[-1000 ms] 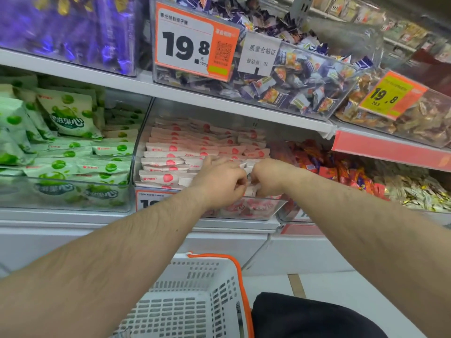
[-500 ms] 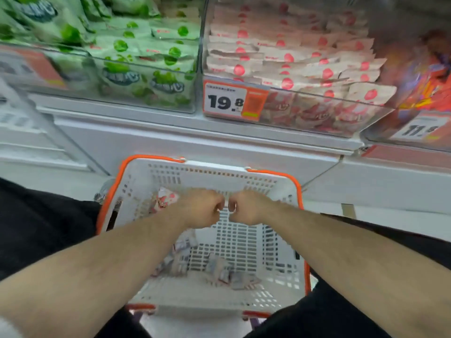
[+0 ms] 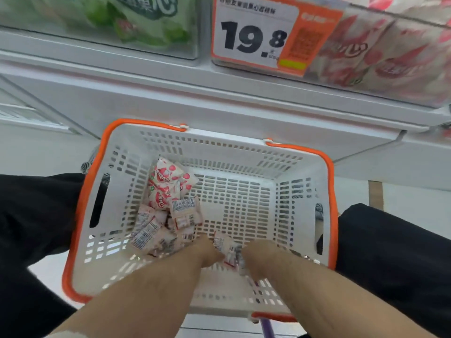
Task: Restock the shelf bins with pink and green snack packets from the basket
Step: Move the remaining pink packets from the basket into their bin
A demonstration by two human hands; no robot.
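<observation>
A white basket with an orange rim (image 3: 302, 152) sits below the shelf between my knees. Several pink snack packets (image 3: 168, 191) lie in a heap on its left side. Both of my hands are down inside the basket at its near wall. My left hand (image 3: 207, 252) and my right hand (image 3: 258, 258) grip a small bunch of pink packets (image 3: 228, 248) held between them. Most of my fingers are hidden under the hands. Above, the bin of pink packets (image 3: 390, 57) and the bin of green packets (image 3: 136, 20) show at the top edge.
An orange and white price tag reading 19.8 (image 3: 256, 37) hangs on the pink bin's front. The white shelf ledge (image 3: 219, 101) juts out just above the basket's far rim. My black trouser legs (image 3: 36, 228) flank the basket on both sides.
My hands left the pink shelf bin, dropped into the basket and reached the packets at its near side. The view tilted down from the shelf to the basket.
</observation>
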